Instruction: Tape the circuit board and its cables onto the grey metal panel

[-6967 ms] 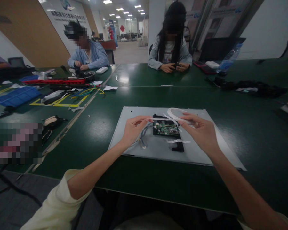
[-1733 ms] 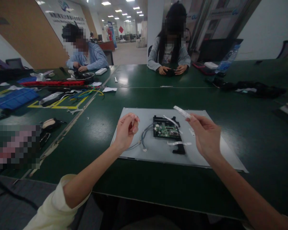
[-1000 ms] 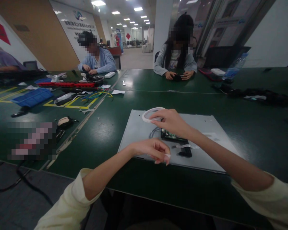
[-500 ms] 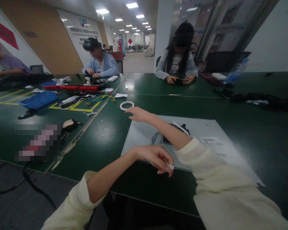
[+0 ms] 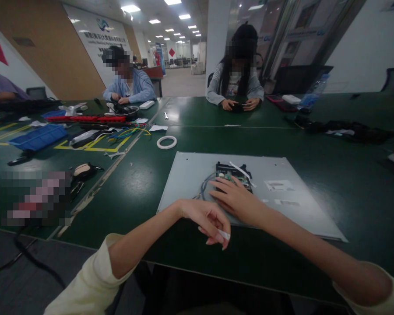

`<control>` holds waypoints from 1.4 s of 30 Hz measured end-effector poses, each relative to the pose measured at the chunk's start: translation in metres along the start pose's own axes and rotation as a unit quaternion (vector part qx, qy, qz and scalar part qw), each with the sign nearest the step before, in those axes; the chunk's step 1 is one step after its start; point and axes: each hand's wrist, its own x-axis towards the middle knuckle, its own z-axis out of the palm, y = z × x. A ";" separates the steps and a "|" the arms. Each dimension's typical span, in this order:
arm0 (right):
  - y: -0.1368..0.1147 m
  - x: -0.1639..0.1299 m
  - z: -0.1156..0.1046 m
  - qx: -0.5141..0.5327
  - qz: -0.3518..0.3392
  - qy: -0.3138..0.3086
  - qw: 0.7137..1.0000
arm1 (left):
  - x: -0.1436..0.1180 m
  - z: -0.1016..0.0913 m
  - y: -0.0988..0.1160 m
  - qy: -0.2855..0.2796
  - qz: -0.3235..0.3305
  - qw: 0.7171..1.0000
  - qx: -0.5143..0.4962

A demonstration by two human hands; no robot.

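My left hand [image 5: 202, 216] is closed in a pinch on a small strip of white tape [image 5: 224, 235], above the near edge of a flat grey panel [image 5: 184, 179]. On the panel sits a green circuit board in a black frame [image 5: 220, 168], with grey cables [image 5: 203, 186] running out to its left. One white strip [image 5: 240, 169] lies across the frame's upper right. My right hand [image 5: 238, 199] has its fingers stretched out over the board's near part and hides some of it. Whether its fingertips touch the board I cannot tell.
A white tape roll [image 5: 167, 147] lies beyond the panel's far left corner. To the left are a blue tray [image 5: 39, 139], coloured wires [image 5: 131, 132] and a small wrench [image 5: 113, 154]. Two people sit across the table [image 5: 190, 111]. A plastic bottle [image 5: 311, 94] stands far right.
My right hand has drawn back from beside the tape roll to above the circuit board. My left hand keeps its pinch on the tape strip. The view has shifted slightly.
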 end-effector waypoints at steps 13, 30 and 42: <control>0.012 -0.012 0.011 0.022 -0.037 0.051 0.998 | -0.004 -0.007 -0.004 0.059 0.004 0.997 -0.053; 0.079 -0.029 -0.008 0.116 0.198 0.155 0.961 | -0.002 -0.009 -0.008 0.122 0.056 0.990 -0.050; 0.104 -0.018 0.019 0.103 0.150 0.089 0.979 | 0.002 -0.006 -0.005 0.108 0.051 0.992 -0.048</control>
